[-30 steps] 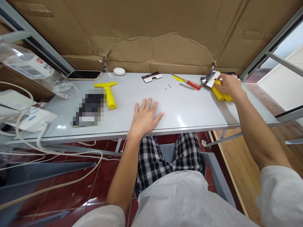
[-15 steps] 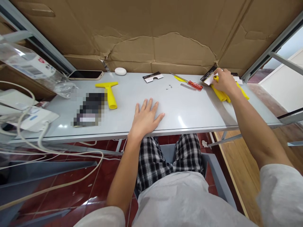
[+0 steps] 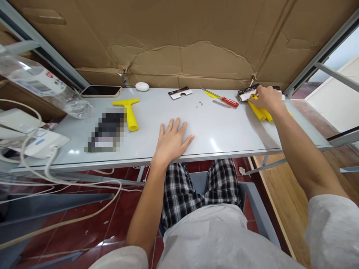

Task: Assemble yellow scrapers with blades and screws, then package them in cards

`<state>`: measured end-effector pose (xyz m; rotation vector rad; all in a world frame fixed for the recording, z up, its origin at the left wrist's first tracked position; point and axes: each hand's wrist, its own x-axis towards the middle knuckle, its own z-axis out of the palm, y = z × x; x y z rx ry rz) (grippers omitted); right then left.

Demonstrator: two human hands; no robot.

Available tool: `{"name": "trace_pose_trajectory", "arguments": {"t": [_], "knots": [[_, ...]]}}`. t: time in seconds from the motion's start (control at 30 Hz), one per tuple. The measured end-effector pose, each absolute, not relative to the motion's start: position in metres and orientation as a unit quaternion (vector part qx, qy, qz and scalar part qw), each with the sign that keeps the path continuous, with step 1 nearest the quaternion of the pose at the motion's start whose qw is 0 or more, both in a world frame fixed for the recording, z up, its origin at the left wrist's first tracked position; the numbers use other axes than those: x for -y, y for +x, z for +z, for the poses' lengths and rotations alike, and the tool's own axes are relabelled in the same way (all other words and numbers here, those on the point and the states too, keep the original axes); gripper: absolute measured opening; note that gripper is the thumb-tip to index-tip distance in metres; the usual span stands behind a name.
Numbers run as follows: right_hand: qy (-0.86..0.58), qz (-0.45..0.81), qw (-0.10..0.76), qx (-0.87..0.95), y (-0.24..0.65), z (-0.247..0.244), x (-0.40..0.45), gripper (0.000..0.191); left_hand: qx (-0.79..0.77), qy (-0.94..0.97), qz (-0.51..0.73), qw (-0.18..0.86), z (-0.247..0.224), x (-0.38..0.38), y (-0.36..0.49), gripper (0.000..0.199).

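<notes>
My left hand (image 3: pixel 173 140) lies flat on the grey desk, its fingers spread and nothing under them that shows. At the right end, my right hand (image 3: pixel 267 99) is curled over several yellow plastic handles (image 3: pixel 259 113), its thumb and fingertips closed at the end of one. Beside those fingers lies a black-and-white card (image 3: pixel 246 93), partly covered by the hand. Left of this are a red-handled screwdriver (image 3: pixel 230 102), a thin metal strip (image 3: pixel 221 104) and several tiny screws (image 3: pixel 200 104). A separate yellow T-shaped handle (image 3: pixel 131 114) lies left of my left hand.
A second card with a notch (image 3: pixel 180 93), a white oval object (image 3: pixel 142 86) and a phone (image 3: pixel 101 91) lie along the back edge. A blurred-out dark object (image 3: pixel 108 130), a plastic bottle (image 3: pixel 42 80) and white cables (image 3: pixel 46 157) occupy the left. Cardboard (image 3: pixel 182 45) stands behind the desk.
The black-and-white card by my right hand was tilted up and now lies flatter. My right hand has lowered slightly over the yellow handles. My left hand stays in place.
</notes>
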<state>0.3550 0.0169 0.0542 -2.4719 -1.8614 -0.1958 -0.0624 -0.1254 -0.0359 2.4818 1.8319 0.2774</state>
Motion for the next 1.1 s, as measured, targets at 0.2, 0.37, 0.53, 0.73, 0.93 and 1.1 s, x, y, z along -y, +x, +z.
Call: {"name": "trace_pose_trajectory", "arguments": {"t": [0.2,0.37,0.53,0.73,0.93,1.1], "knots": [[-0.743,-0.128,0.072,0.653,0.33,0.056,0.012,0.056,-0.593,0.8,0.083,0.028,-0.033,0.127,-0.061,0.078],[-0.633,-0.074,0.13,0.759,0.265,0.02,0.054,0.056,-0.595,0.8,0.076,0.032,-0.031,0.127,-0.06,0.078],[-0.572,0.004,0.093,0.815,0.223,-0.019,0.086,0.076,-0.597,0.797,0.079,0.029,-0.03,0.127,-0.06,0.076],[-0.577,0.024,0.052,0.815,0.22,-0.029,0.093,0.086,-0.598,0.797,0.077,0.034,-0.03,0.127,-0.059,0.077],[-0.577,0.006,0.044,0.816,0.22,-0.03,0.093,0.085,-0.596,0.798,0.081,0.034,-0.031,0.126,-0.06,0.076],[-0.571,0.001,0.037,0.82,0.22,-0.027,0.091,0.082,-0.594,0.8,0.078,0.031,-0.031,0.127,-0.06,0.078]]}}
